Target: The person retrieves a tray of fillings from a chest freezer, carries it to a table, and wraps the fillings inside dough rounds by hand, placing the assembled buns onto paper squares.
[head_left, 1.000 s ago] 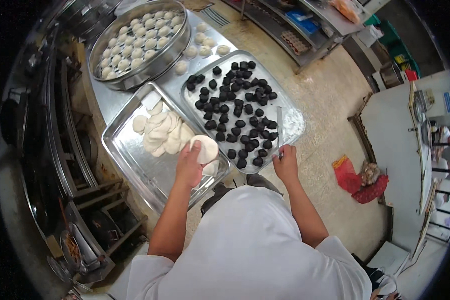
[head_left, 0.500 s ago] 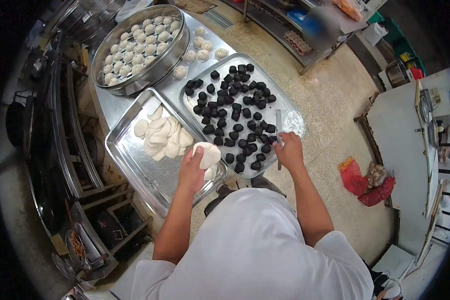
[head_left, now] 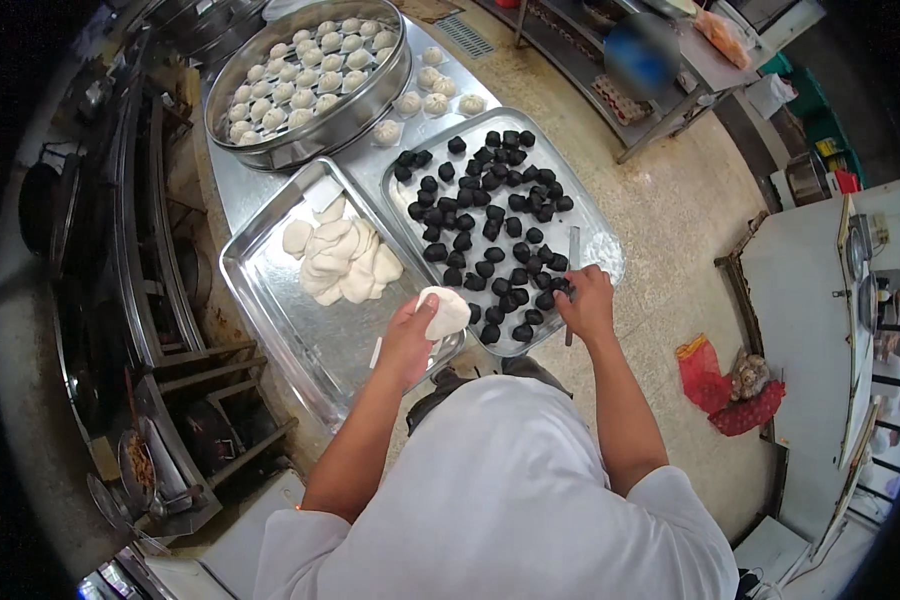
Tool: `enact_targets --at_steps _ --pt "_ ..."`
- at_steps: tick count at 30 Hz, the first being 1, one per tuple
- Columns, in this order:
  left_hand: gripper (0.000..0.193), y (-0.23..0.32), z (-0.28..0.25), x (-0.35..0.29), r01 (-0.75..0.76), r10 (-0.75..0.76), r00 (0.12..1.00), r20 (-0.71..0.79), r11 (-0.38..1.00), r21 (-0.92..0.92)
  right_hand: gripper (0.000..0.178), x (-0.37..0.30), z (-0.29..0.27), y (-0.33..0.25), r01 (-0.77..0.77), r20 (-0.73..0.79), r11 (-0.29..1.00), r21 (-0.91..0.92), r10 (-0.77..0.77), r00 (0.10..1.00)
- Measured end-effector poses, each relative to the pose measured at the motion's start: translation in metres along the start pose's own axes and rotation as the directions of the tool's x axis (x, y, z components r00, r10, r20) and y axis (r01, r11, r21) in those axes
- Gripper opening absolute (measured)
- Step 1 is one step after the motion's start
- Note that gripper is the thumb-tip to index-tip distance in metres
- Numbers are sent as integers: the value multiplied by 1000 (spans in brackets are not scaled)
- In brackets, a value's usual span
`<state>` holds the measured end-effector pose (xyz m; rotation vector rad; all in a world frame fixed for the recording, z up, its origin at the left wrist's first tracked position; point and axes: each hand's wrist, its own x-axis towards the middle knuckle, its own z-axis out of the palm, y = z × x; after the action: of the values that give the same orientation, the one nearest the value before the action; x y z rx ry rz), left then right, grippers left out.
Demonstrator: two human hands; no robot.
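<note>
My left hand (head_left: 408, 345) holds a round, flat white dough wrapper (head_left: 444, 312), thumb on top, over the near right corner of a metal tray (head_left: 300, 340). In that tray lies a pile of similar dough wrappers (head_left: 345, 260). My right hand (head_left: 587, 303) is at the right side of a second tray (head_left: 598, 235) with many black filling balls (head_left: 490, 210). Its fingers close around a black ball (head_left: 560, 286) at that edge. A narrow flat metal strip (head_left: 573, 250) runs beneath the fingers; whether they grip it too is hidden.
A round steamer (head_left: 390, 85) with rows of pleated buns stands at the far left of the metal table (head_left: 235, 195). Several more buns (head_left: 435, 103) sit beside it. Stove frames (head_left: 155, 250) line the left. Red net bags (head_left: 745, 405) lie on the floor at right.
The whole view has shifted slightly. My right fingers have moved in and closed on a black ball at the tray's edge. My left hand keeps hold of the dough wrapper.
</note>
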<state>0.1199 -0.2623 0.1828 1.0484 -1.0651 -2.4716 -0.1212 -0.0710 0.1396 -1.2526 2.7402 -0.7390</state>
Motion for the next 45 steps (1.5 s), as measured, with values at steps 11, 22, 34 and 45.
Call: enact_targets --at_steps 11,22,34,45 --pt "33 -10 14 13 41 -39 998 42 997 -68 33 -1 6 6 20 -34 1000 -14 -20 999" --pt "30 -18 31 17 31 -35 999 -13 969 -246 31 2 -36 -94 320 -147 870 376 -285 947" --pt "27 1 26 -5 -83 125 987 99 931 -355 43 -4 -38 -132 -259 238 -106 960 -181 954" --pt "27 0 -1 -9 -183 202 979 14 916 -357 12 -15 -30 -146 -291 347 281 914 -176 921"
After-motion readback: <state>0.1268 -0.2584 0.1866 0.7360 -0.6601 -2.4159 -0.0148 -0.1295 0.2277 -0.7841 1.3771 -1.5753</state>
